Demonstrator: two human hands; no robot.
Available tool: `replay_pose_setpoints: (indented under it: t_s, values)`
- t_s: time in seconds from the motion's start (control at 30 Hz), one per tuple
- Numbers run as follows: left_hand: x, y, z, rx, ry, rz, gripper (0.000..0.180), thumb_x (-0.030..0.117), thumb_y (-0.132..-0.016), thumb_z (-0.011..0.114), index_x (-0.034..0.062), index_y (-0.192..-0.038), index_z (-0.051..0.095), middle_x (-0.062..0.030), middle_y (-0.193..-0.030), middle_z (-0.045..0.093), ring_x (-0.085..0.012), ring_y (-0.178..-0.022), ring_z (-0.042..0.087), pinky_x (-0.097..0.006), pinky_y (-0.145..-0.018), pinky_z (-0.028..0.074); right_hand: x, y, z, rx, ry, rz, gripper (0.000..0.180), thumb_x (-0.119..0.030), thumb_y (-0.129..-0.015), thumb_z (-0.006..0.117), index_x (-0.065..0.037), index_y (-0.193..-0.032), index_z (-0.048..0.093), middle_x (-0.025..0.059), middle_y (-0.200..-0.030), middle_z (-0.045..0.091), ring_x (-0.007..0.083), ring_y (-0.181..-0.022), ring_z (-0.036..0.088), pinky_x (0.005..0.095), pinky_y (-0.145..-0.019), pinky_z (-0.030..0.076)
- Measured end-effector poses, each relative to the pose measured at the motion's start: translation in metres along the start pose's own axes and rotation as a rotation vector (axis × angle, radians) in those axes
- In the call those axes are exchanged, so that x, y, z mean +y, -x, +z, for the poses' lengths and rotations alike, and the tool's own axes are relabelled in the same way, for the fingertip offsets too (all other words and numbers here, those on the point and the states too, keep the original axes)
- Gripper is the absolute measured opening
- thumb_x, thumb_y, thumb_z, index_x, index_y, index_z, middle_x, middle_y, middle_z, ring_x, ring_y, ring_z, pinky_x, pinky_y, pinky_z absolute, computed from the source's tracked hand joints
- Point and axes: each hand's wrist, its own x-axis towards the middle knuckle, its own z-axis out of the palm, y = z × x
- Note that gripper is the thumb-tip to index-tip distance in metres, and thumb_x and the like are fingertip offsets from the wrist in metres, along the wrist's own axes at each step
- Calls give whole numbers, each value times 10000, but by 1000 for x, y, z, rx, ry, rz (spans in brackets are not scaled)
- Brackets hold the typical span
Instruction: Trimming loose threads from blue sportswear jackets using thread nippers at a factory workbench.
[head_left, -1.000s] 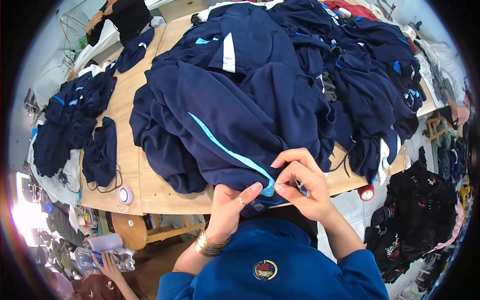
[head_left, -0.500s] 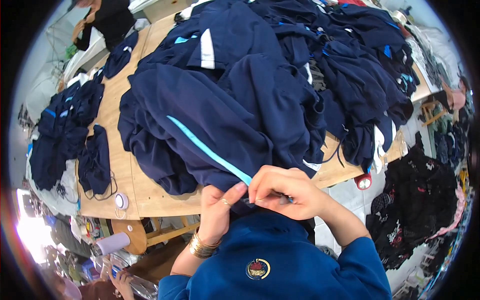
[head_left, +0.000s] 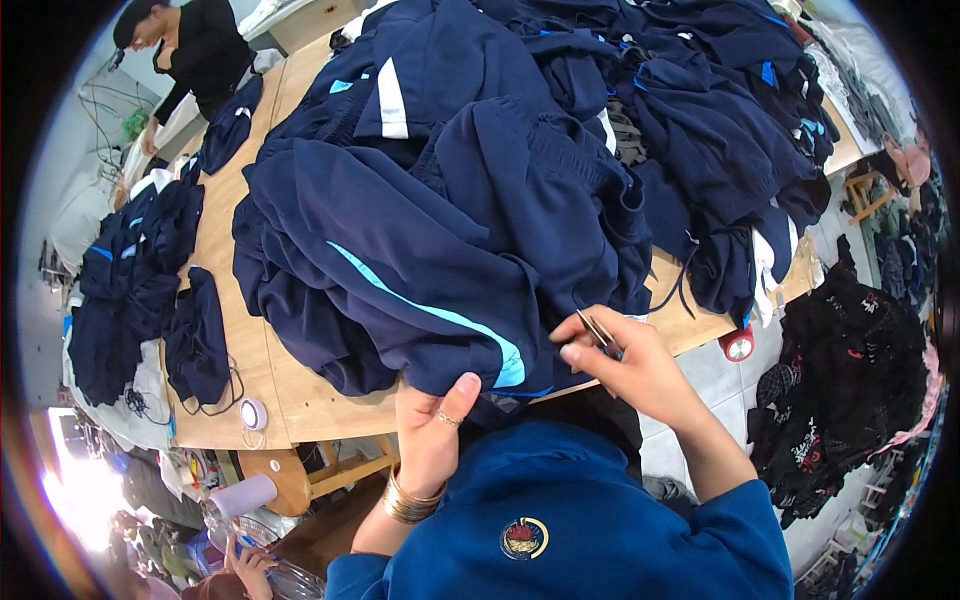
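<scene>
A pair of navy trousers [head_left: 420, 240] with an elastic waist and a light blue curved stripe [head_left: 432, 314] lies heaped at the table's near edge. My left hand [head_left: 428, 428], with gold bangles at its wrist, grips the garment's hem, thumb on top and fingers hidden under the cloth. Just to the right, my right hand [head_left: 636, 366] is closed around small metal thread snips [head_left: 597, 330], whose two thin arms stick up past the fingers. The right hand is slightly apart from the stripe's lower end.
More navy garments [head_left: 720, 140] are piled at the back and right of the wooden table [head_left: 225, 210]. A white round device [head_left: 253, 413] sits near its left edge. Dark clothes [head_left: 845, 390] are heaped at right. One person [head_left: 200, 60] stands far left; another person's hand [head_left: 255, 572] shows lower left.
My right hand has moved right and up, off the hem, and the snips now show. The stripe's lower end is uncovered. The person at far left has leaned into view.
</scene>
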Motion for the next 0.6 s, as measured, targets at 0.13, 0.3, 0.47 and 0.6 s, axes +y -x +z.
replay_pose_setpoints:
  t_s: [0.13, 0.3, 0.47, 0.6]
  values:
    - [-4, 8, 7, 44, -34, 83, 152, 52, -806, 600, -18, -941, 591, -29, -880, 602, -87, -781, 541, -215, -726, 419, -13, 16, 8, 57, 118, -144, 235, -141, -856, 513, -43, -1069, 530, 79, -795, 584, 118, -728, 578, 241, -635, 446]
    - [-10, 12, 14, 142, -37, 94, 155, 50, -788, 610, -21, -921, 576, -63, -883, 608, -122, -787, 555, -256, -737, 431, -20, 21, 20, -175, -252, 125, 198, -194, -895, 470, -34, -1005, 505, 93, -775, 613, 128, -586, 605, 217, -530, 459]
    - [-15, 19, 10, 161, 6, 132, 152, 7, -779, 612, -24, -920, 565, -72, -900, 606, -116, -808, 559, -243, -751, 431, -16, 14, 30, -249, -211, 9, 181, -188, -867, 522, -10, -900, 528, 79, -731, 623, 134, -574, 615, 194, -507, 449]
    - [-12, 20, 7, 164, 132, 30, 157, 10, -779, 605, -20, -930, 572, -70, -905, 608, -120, -820, 560, -249, -761, 432, -17, 8, 35, -271, -165, 44, 168, -163, -846, 556, 3, -865, 567, 63, -710, 632, 131, -563, 619, 179, -479, 441]
